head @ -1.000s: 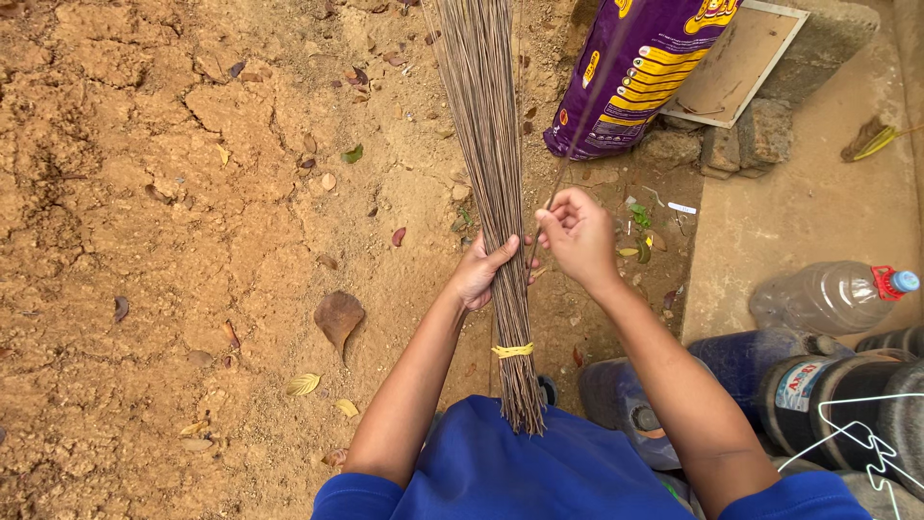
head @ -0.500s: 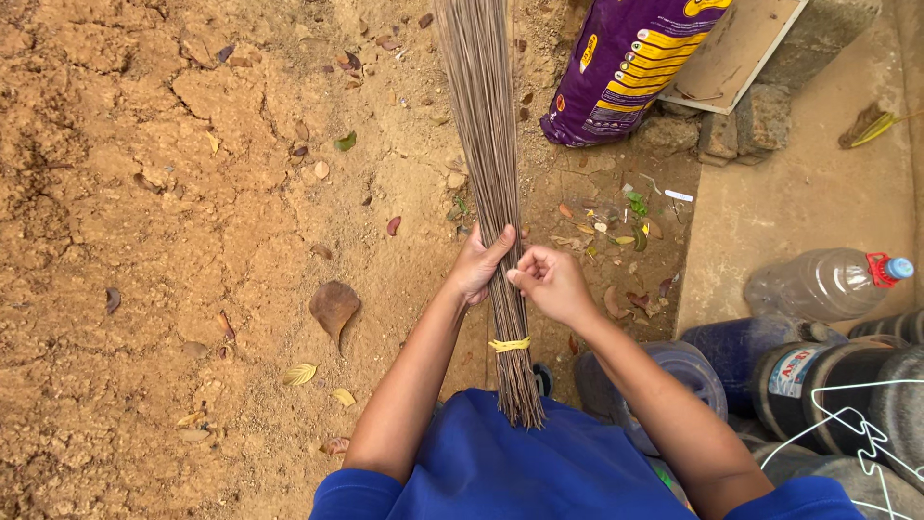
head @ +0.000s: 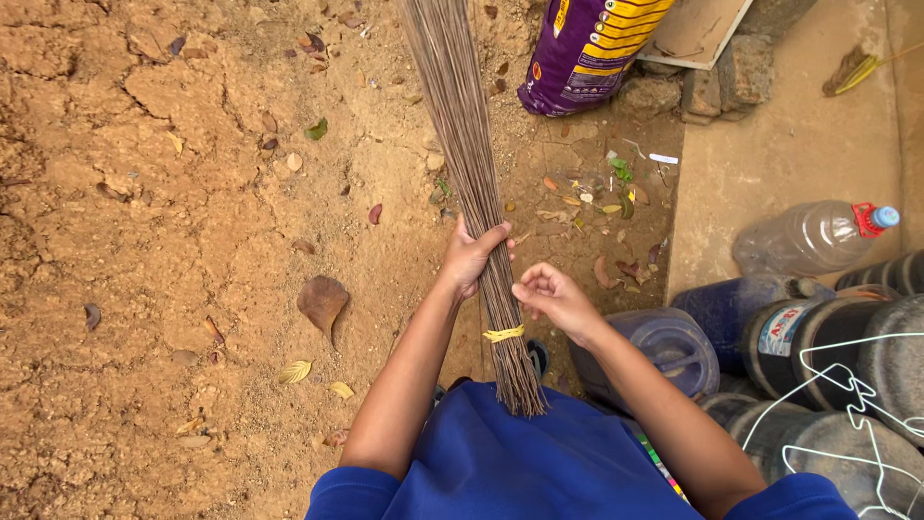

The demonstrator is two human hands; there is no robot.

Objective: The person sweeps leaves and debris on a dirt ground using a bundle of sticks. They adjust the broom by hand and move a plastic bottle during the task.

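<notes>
A long bundle of thin brown sticks, a stick broom, runs from my lap up over the dirt. A yellow band ties it near its lower end. My left hand is wrapped around the bundle just above the band. My right hand sits just right of the bundle, level with the band, its fingers curled and pinched together; I cannot tell whether a thin stick is between them.
Cracked orange dirt with dry leaves lies to the left. A purple and yellow sack leans at the top. A concrete slab on the right carries a clear plastic bottle, dark jugs and a white wire hanger.
My right hand came down from level with the left hand to beside the yellow band. The view has shifted, so the sack and bottle sit higher in the frame.
</notes>
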